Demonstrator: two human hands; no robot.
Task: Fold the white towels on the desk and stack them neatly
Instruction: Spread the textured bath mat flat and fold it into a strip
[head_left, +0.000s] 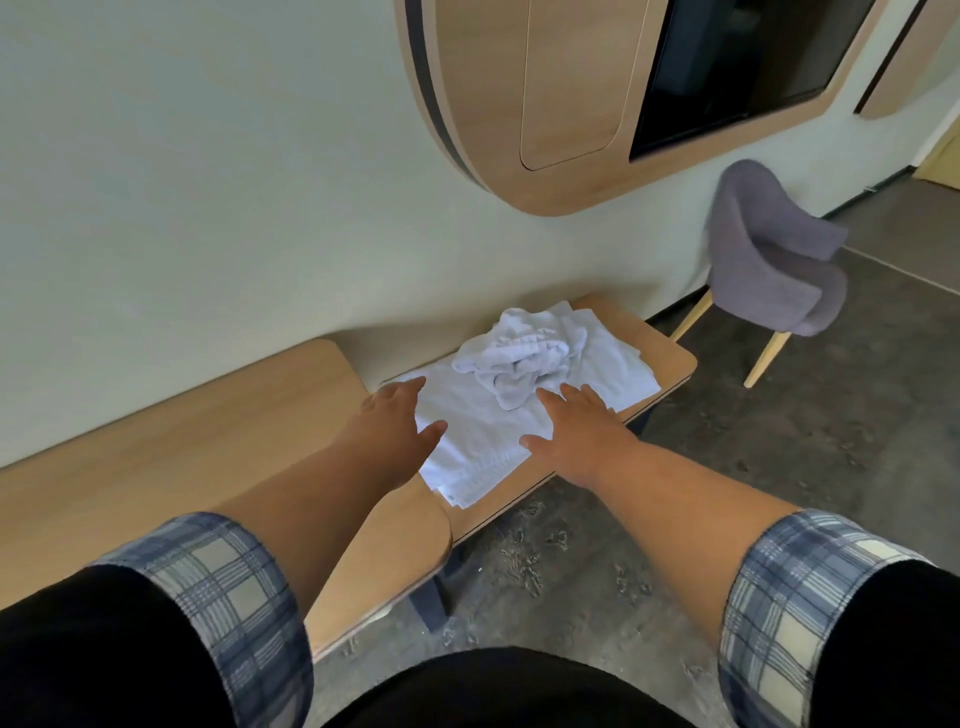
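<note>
Both arms reach forward over the light wooden desk (667, 353), which runs along the pale wall. The task's cloth all lies on its lower, right-hand section. A flat white terry towel (467, 447) is spread there with its hemmed near corner reaching the front edge (the layered edges at that corner suggest it is doubled or that more than one lies there). A crumpled white towel (519, 358) is heaped on its far half. The left hand (397, 415) lies palm down at the flat towel's left edge, fingers straight and slightly apart, thumb out to the side. The right hand (582, 428) mirrors it towards the right side, just in front of the heap, fingers likewise spread and gripping nothing. Whether the palms press the cloth or hover just above it cannot be told. Set to either side like this, the hands seem placed to smooth or square up the lower towel as a base, or to frame the heap before lifting it clear. The folding looks barely begun, since the bundle on top is unfolded. A grey upholstered chair (774, 265) stands well apart to the right, beneath a wall-mounted oval wooden cabinet (571, 104).
</note>
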